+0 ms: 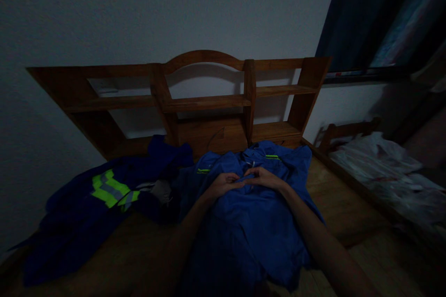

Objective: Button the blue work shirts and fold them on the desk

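A blue work jacket [258, 222] with thin yellow-green stripes near its chest lies spread on the wooden desk [331, 195]. Above its middle front, my left hand [225, 185] pinches the cloth between thumb and fingers. My right hand [263, 178] meets it from the other side, its fingers closed on the same fold of the jacket. Between the fingertips, any small fastening is too dark to make out. A darker blue garment [80, 218] with a wide yellow-green and grey reflective band lies crumpled at the left.
A wooden shelf unit [205, 102] stands along the desk's back edge, against the white wall [139, 9]. Grey-and-dark cloth items [162, 191] lie between the two garments. On the right, clear plastic bags [386, 171] rest beside a wooden chair back [348, 131].
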`<state>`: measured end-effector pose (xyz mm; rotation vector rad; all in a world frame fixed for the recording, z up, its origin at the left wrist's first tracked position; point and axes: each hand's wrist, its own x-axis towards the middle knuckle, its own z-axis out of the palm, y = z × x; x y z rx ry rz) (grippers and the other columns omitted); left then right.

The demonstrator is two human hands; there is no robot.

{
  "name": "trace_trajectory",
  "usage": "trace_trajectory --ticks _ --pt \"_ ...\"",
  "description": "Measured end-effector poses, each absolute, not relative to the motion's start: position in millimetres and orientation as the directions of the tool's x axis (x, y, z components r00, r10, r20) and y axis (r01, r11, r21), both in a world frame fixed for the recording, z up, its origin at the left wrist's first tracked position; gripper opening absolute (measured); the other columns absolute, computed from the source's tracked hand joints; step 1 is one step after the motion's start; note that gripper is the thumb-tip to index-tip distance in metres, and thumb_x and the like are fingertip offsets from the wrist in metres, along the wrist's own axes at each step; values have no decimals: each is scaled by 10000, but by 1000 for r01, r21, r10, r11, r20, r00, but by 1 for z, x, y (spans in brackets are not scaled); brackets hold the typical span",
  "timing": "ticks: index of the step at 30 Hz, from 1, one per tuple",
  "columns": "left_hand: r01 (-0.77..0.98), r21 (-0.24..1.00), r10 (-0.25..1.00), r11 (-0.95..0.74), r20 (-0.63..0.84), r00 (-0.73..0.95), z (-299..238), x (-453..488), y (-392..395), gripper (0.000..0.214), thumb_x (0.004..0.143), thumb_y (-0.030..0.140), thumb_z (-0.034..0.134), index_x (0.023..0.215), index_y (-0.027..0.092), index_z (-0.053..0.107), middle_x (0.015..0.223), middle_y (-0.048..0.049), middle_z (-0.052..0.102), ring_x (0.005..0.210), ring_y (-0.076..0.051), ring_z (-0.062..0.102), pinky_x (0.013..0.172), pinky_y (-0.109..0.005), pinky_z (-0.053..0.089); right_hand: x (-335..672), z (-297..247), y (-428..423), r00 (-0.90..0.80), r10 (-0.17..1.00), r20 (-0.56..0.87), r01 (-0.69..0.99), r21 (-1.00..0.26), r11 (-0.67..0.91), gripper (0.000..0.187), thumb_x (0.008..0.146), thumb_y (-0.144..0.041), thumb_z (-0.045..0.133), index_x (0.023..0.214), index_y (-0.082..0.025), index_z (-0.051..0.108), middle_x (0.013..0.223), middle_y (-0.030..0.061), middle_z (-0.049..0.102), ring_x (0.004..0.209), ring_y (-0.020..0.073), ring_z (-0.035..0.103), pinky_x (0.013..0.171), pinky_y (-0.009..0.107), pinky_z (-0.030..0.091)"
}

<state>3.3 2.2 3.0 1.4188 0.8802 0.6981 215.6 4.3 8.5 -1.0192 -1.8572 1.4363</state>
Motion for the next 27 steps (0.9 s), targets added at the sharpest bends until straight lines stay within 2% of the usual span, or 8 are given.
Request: trace_trajectory --ticks 10,13,19,23,27 --pt "105 979 909 -177 122 398 0 8 0 370 647 424 747 851 128 658 881 -72 666 843 -202 621 792 -294 476 216 10 3 -539 842 22 231 -957 173 429 680 -503 700 882 -126 668 795 10 600 675 122 554 623 240 503" --pt "100 981 917 -165 115 382 1 6 1 379 645 420 748 878 135 655 895 -72 669 865 -209 622 809 -301 477 217 11 2 -511 858 52 234 -952 198 396 703 -483 690 882 -131 670 797 9 608 650 116 556 601 225 481" --pt "109 981 879 -163 94 467 1 0 8 355 686 407 716 904 136 649 914 -64 663 885 -194 618 815 -287 468 216 14 -1 -482 875 44 232 -957 176 365 707 -462 694 873 -139 665 717 -6 593 580 104 540 515 193 418" --pt "152 949 875 -277 183 449 2 3 4 277 719 371 679 864 137 640 858 -50 661 832 -177 622 786 -269 468 215 13 0 -463 886 36 242 -956 165 369 692 -470 702 843 -135 664 653 -16 570 539 92 502 489 187 397" --pt "263 889 897 -375 276 345 1 8 -2 186 735 306 639 855 164 635 839 -33 655 793 -162 616 728 -245 467 214 12 0 -431 902 36 271 -948 167 389 684 -490 699 840 -135 672 659 -10 582 552 100 514 502 196 408"
